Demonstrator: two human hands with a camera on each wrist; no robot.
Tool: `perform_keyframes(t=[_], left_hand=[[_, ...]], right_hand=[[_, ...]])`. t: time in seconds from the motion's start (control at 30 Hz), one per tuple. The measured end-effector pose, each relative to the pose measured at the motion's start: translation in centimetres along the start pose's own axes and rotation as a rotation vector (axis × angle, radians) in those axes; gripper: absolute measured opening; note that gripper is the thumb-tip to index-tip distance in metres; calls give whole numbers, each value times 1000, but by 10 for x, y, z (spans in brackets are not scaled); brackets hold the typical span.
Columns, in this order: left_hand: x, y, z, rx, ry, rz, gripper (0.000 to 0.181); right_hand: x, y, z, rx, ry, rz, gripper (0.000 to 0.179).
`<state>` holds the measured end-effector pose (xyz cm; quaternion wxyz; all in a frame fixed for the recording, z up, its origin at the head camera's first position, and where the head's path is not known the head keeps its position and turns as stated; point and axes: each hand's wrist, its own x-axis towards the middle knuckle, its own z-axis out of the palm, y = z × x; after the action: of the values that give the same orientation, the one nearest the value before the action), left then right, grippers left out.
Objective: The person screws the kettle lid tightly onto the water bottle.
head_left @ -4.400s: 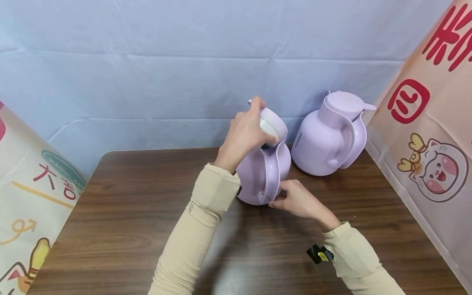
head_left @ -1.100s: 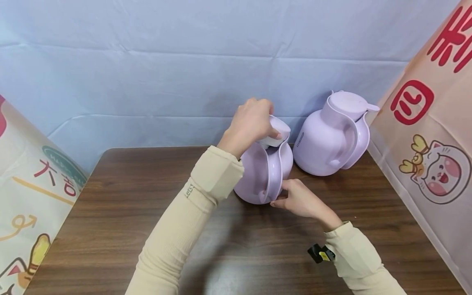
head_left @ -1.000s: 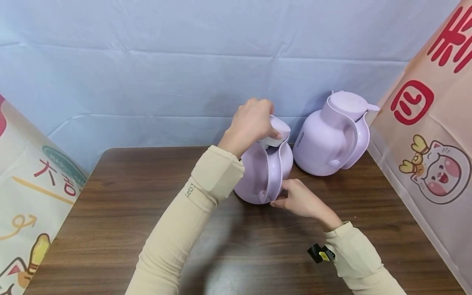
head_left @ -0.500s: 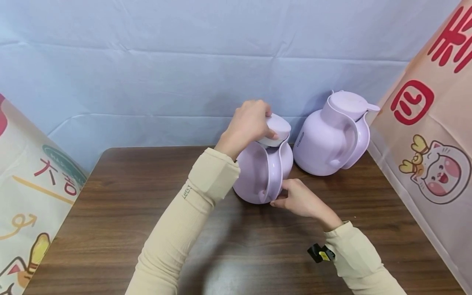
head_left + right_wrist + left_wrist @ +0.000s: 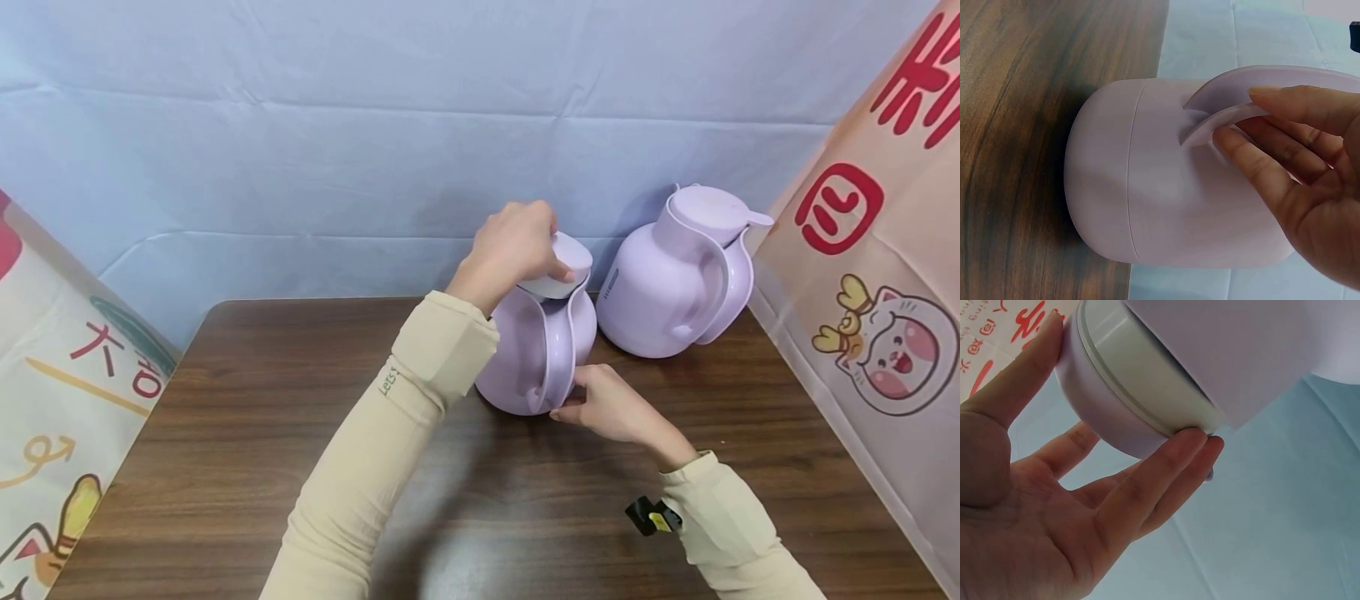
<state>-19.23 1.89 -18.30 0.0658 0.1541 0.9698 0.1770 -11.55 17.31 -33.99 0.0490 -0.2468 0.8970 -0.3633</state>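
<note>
A lavender thermos jug (image 5: pixel 517 350) stands upright near the back of the table. My left hand (image 5: pixel 510 246) grips its lid (image 5: pixel 573 257), thumb on the near side. In the left wrist view the lid (image 5: pixel 1129 369) has a lavender top and a white lower part, which sits in the jug's neck (image 5: pixel 1229 350); a thin dark gap shows along the neck's rim. My right hand (image 5: pixel 611 404) pinches the lower part of the jug's handle (image 5: pixel 557 358). In the right wrist view thumb and fingers close on the handle's thin edge (image 5: pixel 1229 119).
A second lavender thermos jug (image 5: pixel 652 292), with its lid on, stands close by on the right. Pale blue cloth (image 5: pixel 337 167) hangs behind the brown wooden table (image 5: pixel 300 400). Printed cloths (image 5: pixel 885 333) hang at both sides.
Since the first frame the lid has come down and lies flatter in the neck. Over the last second my left hand shifts and turns slightly about it. My right hand keeps its place on the handle.
</note>
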Motion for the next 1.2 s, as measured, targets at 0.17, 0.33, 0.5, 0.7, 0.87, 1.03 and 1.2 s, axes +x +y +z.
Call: perform_keyframes(t=[0.17, 0.33, 0.5, 0.7, 0.87, 1.03, 1.2], left_hand=[[1, -4, 1, -22, -4, 25, 59], [2, -6, 3, -26, 2, 54, 59], [2, -8, 3, -32, 16, 71, 56], [-1, -12, 6, -51, 54, 103, 33], [-3, -14, 7, -85, 60, 111, 48], [-1, -13, 5, -59, 34, 96, 31], [2, -5, 1, -23, -12, 68, 45]], right_hand=[[0, -1, 0, -8, -2, -1, 17], [0, -1, 0, -12, 2, 0, 17], [-1, -1, 0, -7, 1, 0, 17], [-1, -1, 0, -7, -6, 5, 17], [-1, -2, -1, -2, -11, 5, 16], [-1, -2, -1, -8, -8, 3, 16], [-1, -2, -1, -16, -5, 2, 17]])
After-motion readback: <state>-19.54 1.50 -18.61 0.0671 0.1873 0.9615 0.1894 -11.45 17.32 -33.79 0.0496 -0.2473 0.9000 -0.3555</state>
